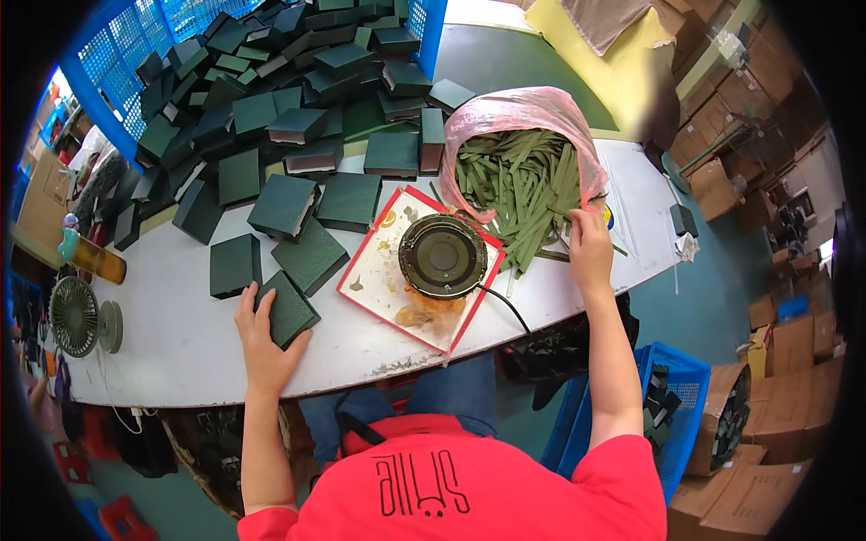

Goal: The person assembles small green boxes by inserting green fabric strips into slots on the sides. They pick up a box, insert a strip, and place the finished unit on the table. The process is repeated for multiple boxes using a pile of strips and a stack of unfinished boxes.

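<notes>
Head view: left hand [269,352], fingers apart, should lightly steady the box [290,311] at eight o'clock; right hand [591,251], grip unclear, by bag [591,171].

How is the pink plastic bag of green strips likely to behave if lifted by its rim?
The pink bag would probably sag, since its thin film looks crumpled. The green strips could slide out, as the mouth gapes and some lie on the white table. Narrow and flat, each strip might flex.
</notes>
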{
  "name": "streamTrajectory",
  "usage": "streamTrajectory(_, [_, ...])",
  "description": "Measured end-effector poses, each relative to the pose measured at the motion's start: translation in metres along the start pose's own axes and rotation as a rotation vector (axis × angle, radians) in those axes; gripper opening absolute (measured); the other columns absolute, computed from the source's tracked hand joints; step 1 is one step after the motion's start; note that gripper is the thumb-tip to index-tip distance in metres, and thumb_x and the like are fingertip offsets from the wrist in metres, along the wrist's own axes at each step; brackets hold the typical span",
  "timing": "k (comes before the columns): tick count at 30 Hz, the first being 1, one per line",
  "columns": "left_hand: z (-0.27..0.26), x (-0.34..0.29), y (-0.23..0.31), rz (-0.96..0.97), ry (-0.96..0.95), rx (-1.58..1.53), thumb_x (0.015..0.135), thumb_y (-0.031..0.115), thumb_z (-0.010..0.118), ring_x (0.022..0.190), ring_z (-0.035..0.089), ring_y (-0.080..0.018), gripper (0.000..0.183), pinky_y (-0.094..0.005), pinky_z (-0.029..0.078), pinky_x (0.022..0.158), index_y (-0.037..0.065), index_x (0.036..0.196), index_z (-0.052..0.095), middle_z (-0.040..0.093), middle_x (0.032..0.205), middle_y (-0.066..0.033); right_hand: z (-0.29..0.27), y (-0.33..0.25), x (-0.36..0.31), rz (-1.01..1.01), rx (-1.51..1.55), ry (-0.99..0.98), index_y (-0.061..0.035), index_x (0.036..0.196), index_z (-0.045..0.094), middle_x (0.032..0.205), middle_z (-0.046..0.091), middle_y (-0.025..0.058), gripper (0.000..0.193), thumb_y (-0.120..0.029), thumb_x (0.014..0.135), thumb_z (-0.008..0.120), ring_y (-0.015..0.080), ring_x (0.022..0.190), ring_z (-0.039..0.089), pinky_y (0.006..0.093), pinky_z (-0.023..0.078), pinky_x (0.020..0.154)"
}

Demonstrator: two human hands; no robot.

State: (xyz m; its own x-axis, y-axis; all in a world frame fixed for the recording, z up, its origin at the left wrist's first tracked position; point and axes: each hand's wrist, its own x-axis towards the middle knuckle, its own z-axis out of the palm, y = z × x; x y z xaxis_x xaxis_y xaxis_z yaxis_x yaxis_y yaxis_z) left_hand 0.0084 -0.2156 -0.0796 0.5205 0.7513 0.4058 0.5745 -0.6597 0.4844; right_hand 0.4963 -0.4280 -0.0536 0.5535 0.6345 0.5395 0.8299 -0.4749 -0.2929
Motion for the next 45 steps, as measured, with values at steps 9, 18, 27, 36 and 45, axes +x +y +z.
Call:
streamTrajectory(9, [-0.002,0.002,-0.002,-0.013,-0.004,-0.032,0.063,0.012,0.082,0.140,0.035,-0.0416,0.080,-0.0512,0.030,0.115,0.005,0.135,0.049,0.040,0.151,-0.0190,0.032,0.054,0.029,-0.148,0.015,-0.185,-0.0011,0.107,0.066,0.109,0.065,0.0187,0.024,-0.001,0.083,0.065,0.0391,0.109,0.058,0.0462,0.047,0.095])
streamTrajectory(18, [-0.001,0.008,0.000,-0.018,-0.014,-0.050,0.064,0.012,0.082,0.141,0.034,-0.0413,0.076,-0.0505,0.030,0.115,0.006,0.133,0.051,0.040,0.152,-0.0196,0.039,0.052,0.029,-0.022,0.034,-0.293,-0.0001,0.097,0.065,0.103,0.065,0.0180,0.017,-0.002,0.081,0.070,0.0386,0.100,0.058,0.0452,0.047,0.089])
streamTrajectory(27, [0.001,0.011,-0.009,0.037,0.038,-0.026,0.064,0.016,0.084,0.141,0.036,-0.0418,0.075,-0.0504,0.031,0.115,0.008,0.132,0.054,0.044,0.149,-0.0186,0.033,0.049,0.035,-0.246,0.099,-0.117,0.0011,0.098,0.055,0.103,0.064,0.0208,0.012,-0.004,0.090,0.062,0.0366,0.102,0.060,0.0421,0.047,0.090])
streamTrajectory(36, [0.007,0.000,-0.016,0.040,0.070,-0.045,0.064,0.017,0.085,0.140,0.036,-0.0398,0.074,-0.0479,0.031,0.116,0.006,0.131,0.055,0.043,0.149,-0.0188,-0.015,-0.015,0.010,0.007,0.463,-0.075,-0.0004,0.121,0.057,0.095,0.066,0.0092,0.019,-0.008,0.104,0.051,0.0150,0.085,0.064,0.0292,0.051,0.079])
streamTrajectory(45, [0.002,-0.004,-0.022,0.072,0.123,-0.064,0.068,0.030,0.085,0.141,0.034,-0.0424,0.074,-0.0528,0.030,0.115,0.009,0.132,0.055,0.042,0.147,-0.0203,-0.068,-0.077,-0.051,0.198,0.863,-0.136,-0.0010,0.114,0.056,0.087,0.052,-0.0001,0.015,-0.013,0.106,0.051,0.0059,0.072,0.048,0.0222,0.046,0.065])
